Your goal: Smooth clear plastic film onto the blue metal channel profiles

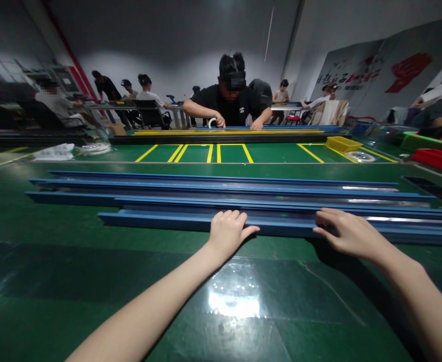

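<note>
Several long blue U-shaped channels lie side by side across the green table. The nearest blue channel (pixel 156 221) sits shifted to the right of the others. Over its front wall my left hand (pixel 227 234) is closed, fingers curled to the inside and thumb pointing right along the front. Farther right, my right hand (pixel 344 232) pinches the same channel's edge between thumb and bent fingers; its fingertips reach inside and are partly hidden. Behind it run the other blue channels (pixel 190 187), their open sides facing up.
A clear plastic sheet (pixel 73 271) covers the near table. Yellow tape lines, a yellow tray (pixel 343 144), a red tray (pixel 437 160) and a dark phone-like slab (pixel 430 189) lie beyond. Across the table a co-worker (pixel 232 103) bends over yellow and black strips (pixel 221 139).
</note>
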Demonstrator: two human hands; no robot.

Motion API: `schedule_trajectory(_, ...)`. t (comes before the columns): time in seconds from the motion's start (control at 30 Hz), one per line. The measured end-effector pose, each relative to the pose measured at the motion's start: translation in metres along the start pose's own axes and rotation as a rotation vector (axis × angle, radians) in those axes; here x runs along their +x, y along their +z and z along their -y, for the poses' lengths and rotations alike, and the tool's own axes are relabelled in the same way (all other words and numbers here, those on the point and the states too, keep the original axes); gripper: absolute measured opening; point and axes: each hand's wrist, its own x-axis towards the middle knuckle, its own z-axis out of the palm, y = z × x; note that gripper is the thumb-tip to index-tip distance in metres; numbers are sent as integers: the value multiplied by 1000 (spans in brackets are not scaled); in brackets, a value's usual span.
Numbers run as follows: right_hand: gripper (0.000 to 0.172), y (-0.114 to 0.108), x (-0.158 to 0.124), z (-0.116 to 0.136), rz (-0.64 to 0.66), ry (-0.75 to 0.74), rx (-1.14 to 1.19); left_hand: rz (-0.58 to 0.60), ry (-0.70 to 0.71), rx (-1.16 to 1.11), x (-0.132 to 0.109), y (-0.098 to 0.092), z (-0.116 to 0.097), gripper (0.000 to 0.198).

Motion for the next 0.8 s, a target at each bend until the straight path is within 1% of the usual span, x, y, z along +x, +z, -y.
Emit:
schedule_trajectory(0.17,30,2,3,13,-64,-49,-77,-33,51,41,-2,3,0,41)
schedule_trajectory(0.33,29,8,11,42,-179,-162,-74,-36,71,49,-2,3,1,40)
schedule_trajectory(0.43,29,12,15,53,-199,-164,-57,-28,70,55,-1,3,0,40)
schedule_trajectory(0.63,31,17,18,50,-164,-103,8,-23,66,52,-2,2,0,39)
schedule_trajectory(0.8,31,20,18,49,-144,-106,9,-34,60,50,-3,4,0,40)
